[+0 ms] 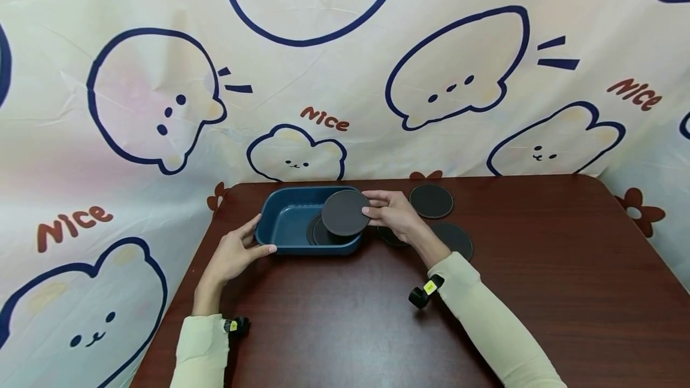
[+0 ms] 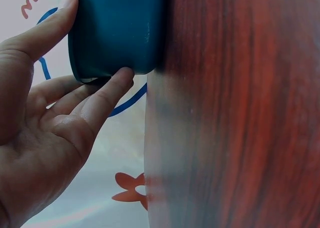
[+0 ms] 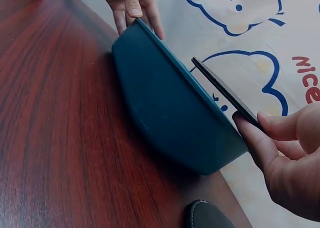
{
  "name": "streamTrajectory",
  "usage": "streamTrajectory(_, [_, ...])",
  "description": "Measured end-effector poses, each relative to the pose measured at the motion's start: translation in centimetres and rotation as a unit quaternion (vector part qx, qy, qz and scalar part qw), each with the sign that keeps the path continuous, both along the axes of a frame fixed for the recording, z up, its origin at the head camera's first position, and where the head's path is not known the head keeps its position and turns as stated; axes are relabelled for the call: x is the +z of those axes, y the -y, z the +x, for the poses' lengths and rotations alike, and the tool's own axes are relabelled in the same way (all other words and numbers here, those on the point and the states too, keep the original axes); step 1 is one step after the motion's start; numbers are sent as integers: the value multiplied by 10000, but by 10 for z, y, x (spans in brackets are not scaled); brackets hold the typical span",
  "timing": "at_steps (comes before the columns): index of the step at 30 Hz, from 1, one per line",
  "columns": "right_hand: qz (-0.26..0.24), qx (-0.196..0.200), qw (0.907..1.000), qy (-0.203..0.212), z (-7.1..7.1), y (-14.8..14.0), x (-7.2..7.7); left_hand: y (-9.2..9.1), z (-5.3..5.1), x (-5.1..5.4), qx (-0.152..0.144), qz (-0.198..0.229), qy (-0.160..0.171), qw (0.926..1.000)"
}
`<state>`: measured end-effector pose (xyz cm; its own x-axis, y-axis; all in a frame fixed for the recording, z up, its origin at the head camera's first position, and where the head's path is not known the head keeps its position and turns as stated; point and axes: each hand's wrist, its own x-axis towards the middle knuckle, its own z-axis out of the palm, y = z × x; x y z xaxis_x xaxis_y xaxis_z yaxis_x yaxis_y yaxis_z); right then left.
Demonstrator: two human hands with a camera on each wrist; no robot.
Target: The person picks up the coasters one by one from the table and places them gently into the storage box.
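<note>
A blue rectangular plastic basin (image 1: pixel 287 224) stands near the back edge of the table. My left hand (image 1: pixel 234 254) holds its left end, thumb at the front corner and fingers along the side; the left wrist view shows those fingertips (image 2: pixel 124 76) touching the wall. My right hand (image 1: pixel 395 215) pinches a round black coaster (image 1: pixel 345 212) by its right edge, tilted over the right part of the basin. In the right wrist view this coaster (image 3: pixel 225 91) appears edge-on above the rim. Beneath it, coasters (image 1: pixel 318 231) lie inside the basin, partly hidden.
To the right of the basin, more black coasters lie on the brown wooden table (image 1: pixel 345 316): one at the back (image 1: pixel 431 201), one nearer the front (image 1: pixel 455 240), and one partly under my right hand (image 1: pixel 389 236). A printed cloth (image 1: pixel 323 76) hangs behind the table.
</note>
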<state>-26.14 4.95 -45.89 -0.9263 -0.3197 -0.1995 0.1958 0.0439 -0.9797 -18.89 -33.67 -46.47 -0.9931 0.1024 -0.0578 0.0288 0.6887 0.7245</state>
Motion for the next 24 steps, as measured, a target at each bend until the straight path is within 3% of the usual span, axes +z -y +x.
streamTrajectory(24, [361,133,9992,-104,-2,27,9,1,-1,-1,-3,64,42,10000])
